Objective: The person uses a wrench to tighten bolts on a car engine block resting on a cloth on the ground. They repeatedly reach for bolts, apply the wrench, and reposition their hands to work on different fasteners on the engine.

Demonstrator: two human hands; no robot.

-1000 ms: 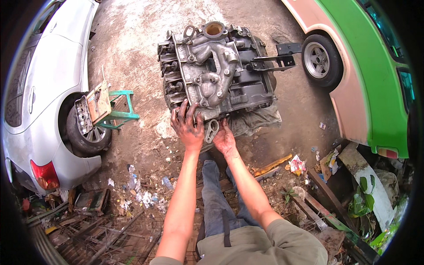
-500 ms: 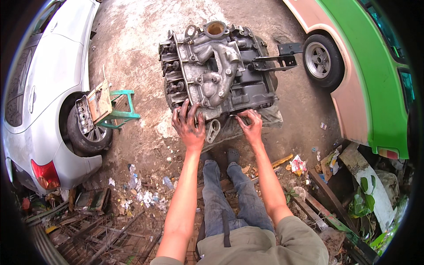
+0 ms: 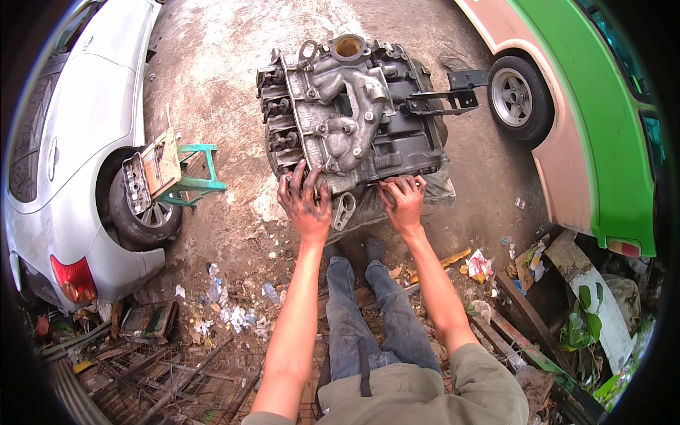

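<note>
Two cars flank a dirt yard: a white car point(image 3: 78, 134) on the person's left, a green and pink one point(image 3: 602, 120) on the right. Between them one grey engine block point(image 3: 350, 113) lies on the bare ground, on a dark cloth point(image 3: 432, 191). Both hands press its near edge, just ahead of the person's feet: the left hand point(image 3: 306, 200) spread flat, fingers open, the right hand point(image 3: 404, 202) curled over the rim. One teal stool point(image 3: 191, 177) stands beside the white car's wheel. Litter lines the yard's near edge.
</note>
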